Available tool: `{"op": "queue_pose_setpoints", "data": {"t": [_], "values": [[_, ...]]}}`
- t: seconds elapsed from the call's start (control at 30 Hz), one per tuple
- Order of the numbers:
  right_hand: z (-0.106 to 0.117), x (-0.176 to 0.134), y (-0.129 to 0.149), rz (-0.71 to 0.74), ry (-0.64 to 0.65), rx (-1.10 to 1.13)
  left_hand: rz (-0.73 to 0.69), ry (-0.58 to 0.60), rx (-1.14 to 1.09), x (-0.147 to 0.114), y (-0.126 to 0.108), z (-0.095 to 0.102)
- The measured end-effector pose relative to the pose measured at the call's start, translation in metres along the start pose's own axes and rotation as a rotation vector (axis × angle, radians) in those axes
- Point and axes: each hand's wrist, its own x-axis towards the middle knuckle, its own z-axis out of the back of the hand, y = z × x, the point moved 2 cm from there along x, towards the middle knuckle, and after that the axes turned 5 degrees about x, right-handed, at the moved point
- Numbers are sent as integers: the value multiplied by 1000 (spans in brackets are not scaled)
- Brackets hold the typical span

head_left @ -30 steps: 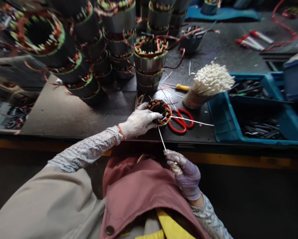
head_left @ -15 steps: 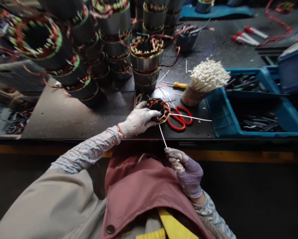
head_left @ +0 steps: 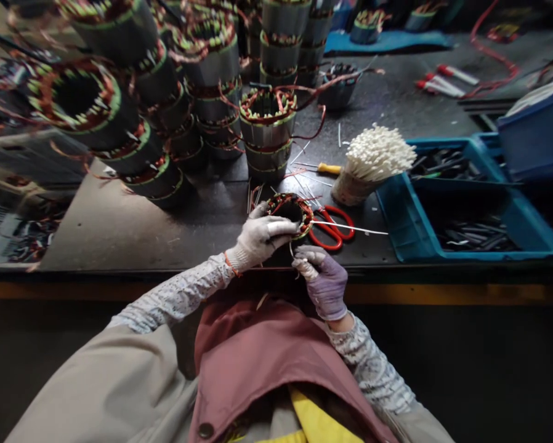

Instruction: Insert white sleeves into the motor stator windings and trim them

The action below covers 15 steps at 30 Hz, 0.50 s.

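A motor stator (head_left: 306, 230) with copper windings lies at the table's front edge, its round opening facing up. My left hand (head_left: 263, 239), in a white glove, grips the stator's near left side, fingers over the rim. In a purple and white glove, my right hand (head_left: 323, 278) is closed just in front of the stator. Its fingertips pinch a thin white cable tie (head_left: 292, 248) that runs up to the stator's near rim. A second white tie (head_left: 350, 227) sticks out to the right from the stator, across red-handled scissors (head_left: 334, 234).
Stacked stators (head_left: 265, 138) stand at the back and left. Right of them are a yellow-handled tool (head_left: 328, 168), a cup of white ties (head_left: 353, 184) and blue bins (head_left: 396, 221) with dark pieces. Red-capped markers (head_left: 443, 86) lie farther back.
My right hand has moved up and left, close to the stator, and less of the tie shows between them. My left hand keeps its hold on the stator. The view has shifted slightly.
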Motion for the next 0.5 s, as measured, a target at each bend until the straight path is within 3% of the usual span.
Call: {"op": "queue_pose_setpoints", "data": {"t": [0.17, 0.5], "values": [[2, 24, 19, 102, 170, -289, -105, -17, -28, 4, 3, -1], [-1, 35, 9, 173, 194, -454, -151, -47, -104, 3, 6, -2]]}}
